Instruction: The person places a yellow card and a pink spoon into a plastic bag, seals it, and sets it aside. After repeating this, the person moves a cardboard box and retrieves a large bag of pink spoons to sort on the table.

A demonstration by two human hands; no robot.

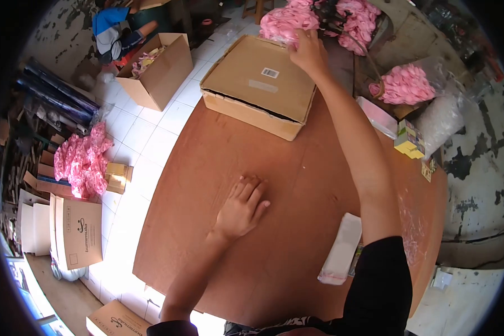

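Note:
My left hand (239,208) rests palm down on the brown table (252,263), fingers stretched out and slightly apart, holding nothing. At the far side, my right hand (311,55) reaches past the right corner of a flat cardboard box (246,84). Its fingers are bent onto the edge of a clear plastic bag of pink items (288,23) and look closed on it; the fingertips are partly hidden. The cardboard box is closed, with a barcode label and a strip of tape on top.
A white narrow packet (341,246) lies by my right sleeve. More pink bundles (409,84), a yellow small box (410,144) and clear plastic (442,120) line the right side. On the left floor stand cartons (78,232) and a pink pile (84,159). A person (115,31) sits beyond an open carton (159,75).

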